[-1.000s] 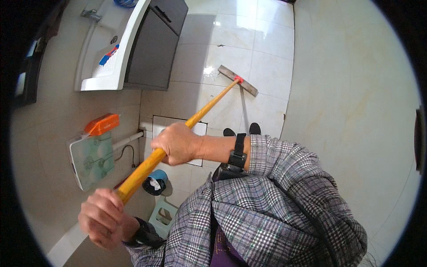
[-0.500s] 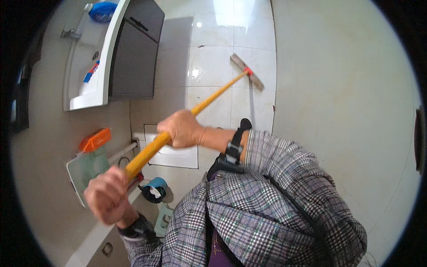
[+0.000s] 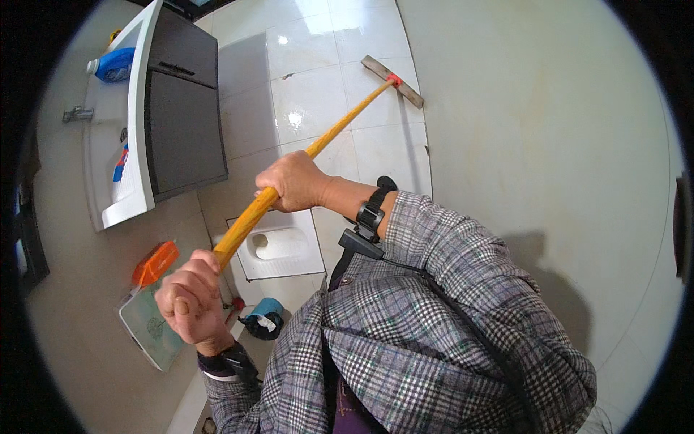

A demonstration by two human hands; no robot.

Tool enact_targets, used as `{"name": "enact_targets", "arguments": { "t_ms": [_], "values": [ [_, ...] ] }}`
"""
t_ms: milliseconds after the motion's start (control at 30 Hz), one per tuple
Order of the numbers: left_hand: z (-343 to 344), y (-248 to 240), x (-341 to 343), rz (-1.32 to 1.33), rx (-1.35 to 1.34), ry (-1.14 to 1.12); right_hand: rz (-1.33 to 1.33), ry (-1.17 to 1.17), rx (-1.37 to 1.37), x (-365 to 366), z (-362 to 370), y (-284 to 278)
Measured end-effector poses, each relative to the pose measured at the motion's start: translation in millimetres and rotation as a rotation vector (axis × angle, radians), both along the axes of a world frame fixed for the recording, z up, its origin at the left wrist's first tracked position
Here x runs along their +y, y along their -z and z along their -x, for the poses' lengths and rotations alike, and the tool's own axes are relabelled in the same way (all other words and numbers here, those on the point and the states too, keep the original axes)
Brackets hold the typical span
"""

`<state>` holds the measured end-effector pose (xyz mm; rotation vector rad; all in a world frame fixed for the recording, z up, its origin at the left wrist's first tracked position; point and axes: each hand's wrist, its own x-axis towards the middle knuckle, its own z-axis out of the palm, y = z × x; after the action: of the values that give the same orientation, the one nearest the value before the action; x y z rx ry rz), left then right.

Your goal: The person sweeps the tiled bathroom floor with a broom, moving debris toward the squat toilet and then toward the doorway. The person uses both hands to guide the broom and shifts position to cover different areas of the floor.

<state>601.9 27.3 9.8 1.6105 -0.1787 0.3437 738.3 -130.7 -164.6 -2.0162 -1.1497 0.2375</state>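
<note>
Both my hands grip the yellow wooden handle of a long floor squeegee [image 3: 340,128], which slants forward and right across the view. My left hand [image 3: 191,296] is wrapped round its upper end. Farther down the shaft, my right hand [image 3: 295,181] is closed round it. At the far end, the narrow grey-brown head [image 3: 374,67] with a red joint rests on the white floor tiles, near the foot of the right wall. Below the handle, a white squat toilet [image 3: 300,253] is set into the floor, partly covered by my hands and the shaft.
On the left stands a white sink [image 3: 143,108] over a dark grey cabinet [image 3: 184,108]. A blue bottle [image 3: 116,65] and a blue-red brush [image 3: 121,163] lie on it. Nearer are an orange container [image 3: 155,265], a greenish panel [image 3: 153,325] and a blue bin [image 3: 269,309] with a black liner.
The squeegee head has slid a little farther away along the floor. My view has shifted, showing more of the squat toilet. Both hands keep their hold.
</note>
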Motion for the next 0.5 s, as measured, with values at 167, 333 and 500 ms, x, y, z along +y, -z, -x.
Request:
{"name": "enact_targets", "arguments": {
  "t_ms": [167,333,500],
  "values": [
    [-13.6,-44.1,28.0,0.059,0.001,0.225,-0.136,0.072,0.1,11.4,25.7,-35.4],
    [-36.0,-60.0,44.5,0.252,0.039,0.343,-0.188,0.113,0.198,13.0,37.2,-51.4],
    [-71.6,-31.5,44.9,0.38,-0.002,0.192,-0.233,0.325,0.14,9.2,15.0,-38.2]
  ]
}}
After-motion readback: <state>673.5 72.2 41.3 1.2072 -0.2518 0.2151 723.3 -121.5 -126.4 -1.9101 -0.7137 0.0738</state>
